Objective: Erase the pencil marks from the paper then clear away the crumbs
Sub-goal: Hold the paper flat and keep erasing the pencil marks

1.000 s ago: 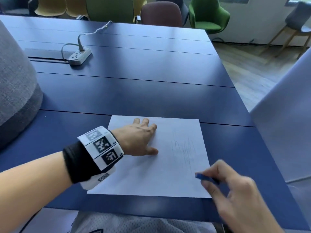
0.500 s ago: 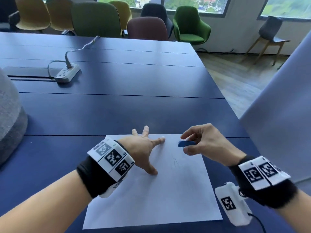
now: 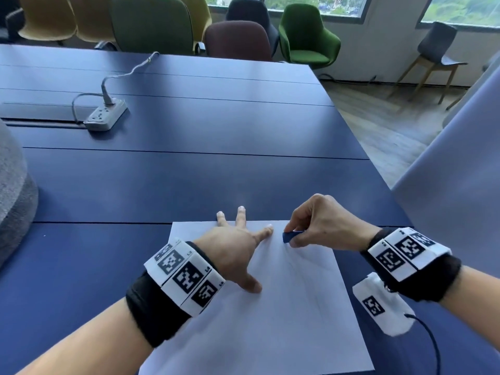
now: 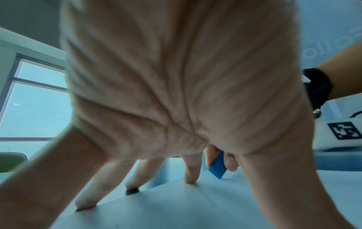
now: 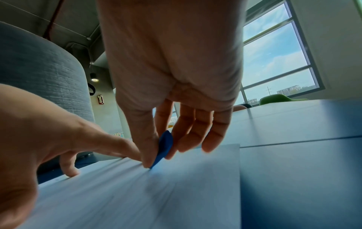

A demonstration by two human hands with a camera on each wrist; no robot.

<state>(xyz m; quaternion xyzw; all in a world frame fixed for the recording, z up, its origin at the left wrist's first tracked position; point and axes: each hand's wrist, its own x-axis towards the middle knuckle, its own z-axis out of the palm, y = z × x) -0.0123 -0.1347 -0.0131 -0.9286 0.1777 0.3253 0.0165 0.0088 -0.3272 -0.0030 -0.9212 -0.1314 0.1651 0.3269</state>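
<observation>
A white sheet of paper point(image 3: 284, 315) lies on the dark blue table point(image 3: 189, 180) in front of me. Faint pencil marks point(image 3: 303, 266) run down its right half. My left hand point(image 3: 238, 244) presses flat on the sheet's upper left part with fingers spread. My right hand point(image 3: 316, 226) pinches a small blue eraser point(image 3: 290, 236) between thumb and fingers. The eraser's tip touches the paper near the top edge, just right of my left forefinger. The eraser point(image 5: 164, 148) shows the same contact in the right wrist view, and the eraser point(image 4: 217, 166) shows beyond my left palm.
A white power strip point(image 3: 105, 115) with its cable lies at the table's far left. Grey upholstered furniture point(image 3: 13, 190) rises at the left edge. Several chairs point(image 3: 238, 40) line the far side. A pale panel point(image 3: 454, 185) stands right of the table.
My right hand has carried the eraser from the sheet's lower right up to its top edge and set it down on the paper. The left hand keeps pressing the sheet.
</observation>
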